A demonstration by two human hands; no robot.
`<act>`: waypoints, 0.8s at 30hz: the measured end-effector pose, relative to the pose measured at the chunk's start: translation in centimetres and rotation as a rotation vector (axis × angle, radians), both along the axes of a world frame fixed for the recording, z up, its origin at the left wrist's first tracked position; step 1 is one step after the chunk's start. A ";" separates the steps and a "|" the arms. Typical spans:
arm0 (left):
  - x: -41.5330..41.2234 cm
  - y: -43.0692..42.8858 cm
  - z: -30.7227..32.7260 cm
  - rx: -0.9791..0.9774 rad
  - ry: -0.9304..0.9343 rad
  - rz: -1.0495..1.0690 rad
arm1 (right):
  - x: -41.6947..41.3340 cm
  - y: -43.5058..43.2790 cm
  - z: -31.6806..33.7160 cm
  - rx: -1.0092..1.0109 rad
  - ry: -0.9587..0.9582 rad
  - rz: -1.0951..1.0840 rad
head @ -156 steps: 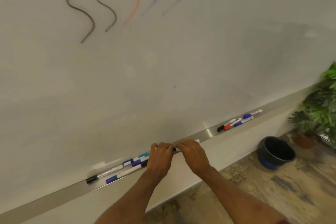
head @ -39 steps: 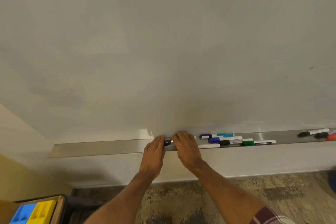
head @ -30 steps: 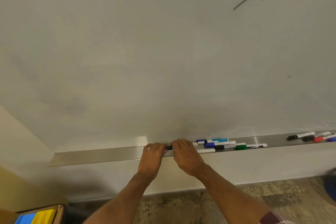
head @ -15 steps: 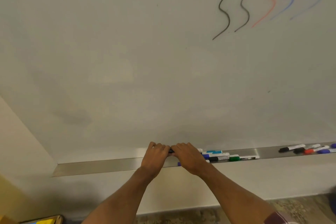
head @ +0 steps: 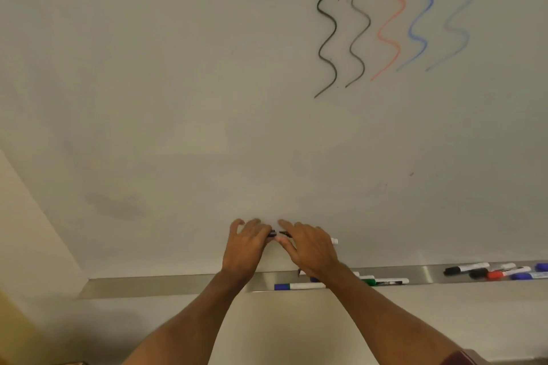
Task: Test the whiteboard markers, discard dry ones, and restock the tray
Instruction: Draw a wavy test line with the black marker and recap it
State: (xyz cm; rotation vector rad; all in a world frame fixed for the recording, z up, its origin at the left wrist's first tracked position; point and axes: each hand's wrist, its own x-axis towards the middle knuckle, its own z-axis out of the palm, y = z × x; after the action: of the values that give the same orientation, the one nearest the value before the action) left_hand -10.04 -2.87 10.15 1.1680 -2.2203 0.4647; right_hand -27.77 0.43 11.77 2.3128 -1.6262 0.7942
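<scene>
The left hand (head: 247,246) pinches a black cap (head: 272,234); the right hand (head: 311,249) grips the marker (head: 332,240), just apart, above the tray (head: 166,286)

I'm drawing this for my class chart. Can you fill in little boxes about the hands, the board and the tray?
Left hand: pinches the black cap
Right hand: holds the black marker, its bare tip facing the cap
Cap and tip: just apart
Whiteboard: five wavy lines, two black, one red, two blue, the rightmost faint
Tray: capped markers lying flat, blue, green, black and red
</scene>
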 end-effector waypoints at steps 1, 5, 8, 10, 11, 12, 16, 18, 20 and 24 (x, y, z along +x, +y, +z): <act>-0.2 -0.3 0.7 -0.045 0.018 0.034 | -0.2 0.0 1.0 -0.020 -0.094 0.006; -1.1 -1.3 4.6 -0.148 0.018 0.143 | -0.9 -0.7 5.5 -0.101 -0.218 -0.012; -1.7 -2.1 8.5 -0.244 0.036 0.154 | -1.3 -1.9 9.1 -0.197 -0.270 0.020; -2.0 -2.7 11.4 -0.310 0.053 0.165 | -1.5 -2.7 11.6 -0.280 -0.259 0.047; -2.2 -3.1 12.9 -0.336 0.058 0.170 | -1.6 -2.9 13.1 -0.324 -0.260 0.065; -2.3 -3.5 14.4 -0.362 0.062 0.174 | -1.7 -3.0 14.4 -0.365 -0.268 0.082; -2.6 -5.0 20.8 -0.468 0.069 0.188 | -1.9 -3.3 19.7 -0.450 -0.347 0.140; -2.6 -5.6 23.9 -0.512 0.078 0.197 | -1.8 -3.6 22.3 -0.470 -0.409 0.184; -2.6 -6.2 26.9 -0.555 0.080 0.192 | -1.7 -3.9 24.6 -0.535 -0.418 0.230; -2.6 -7.2 32.1 -0.616 0.079 0.148 | -1.3 -4.4 28.1 -0.602 -0.474 0.361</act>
State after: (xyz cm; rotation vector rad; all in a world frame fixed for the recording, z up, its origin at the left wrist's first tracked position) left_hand -12.63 -10.06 42.27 0.9867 -1.7344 1.0523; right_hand -29.05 -3.94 39.88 2.0671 -0.8916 1.7381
